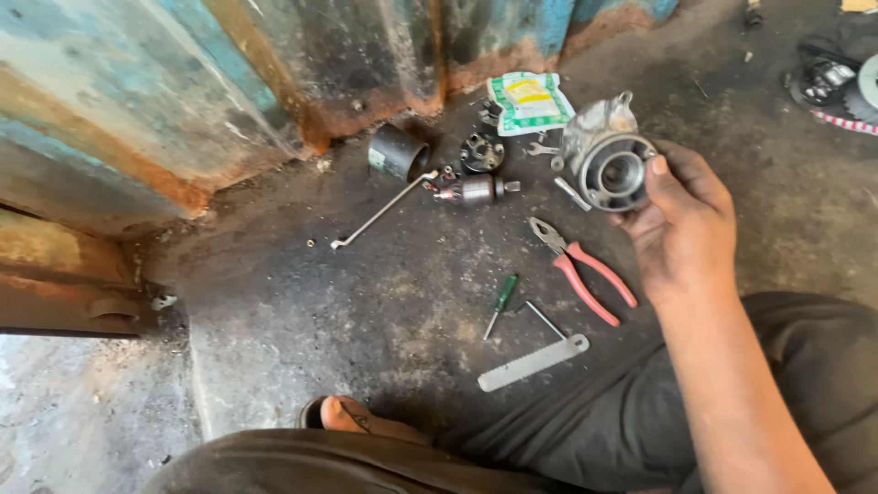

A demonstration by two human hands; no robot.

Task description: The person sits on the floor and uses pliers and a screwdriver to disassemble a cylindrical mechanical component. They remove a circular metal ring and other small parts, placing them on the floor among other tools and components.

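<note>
My right hand [681,224] grips a grey metal motor housing [608,151] with a round opening facing me, thumb on its rim, held just above the oily floor. My left hand is out of view. On the floor to the left lie a motor armature [476,189], a black cylindrical casing [398,152], a small round brush plate [482,151] and a long thin wrench [380,212]. Below the housing lie red-handled pliers [585,270].
A green-handled screwdriver [499,302], a thin pin [546,320] and a saw blade piece [533,362] lie near my knee. A white-green packet [529,101] sits by the rusty blue metal wall [229,82]. My foot [361,419] rests at the bottom. More parts [828,78] lie top right.
</note>
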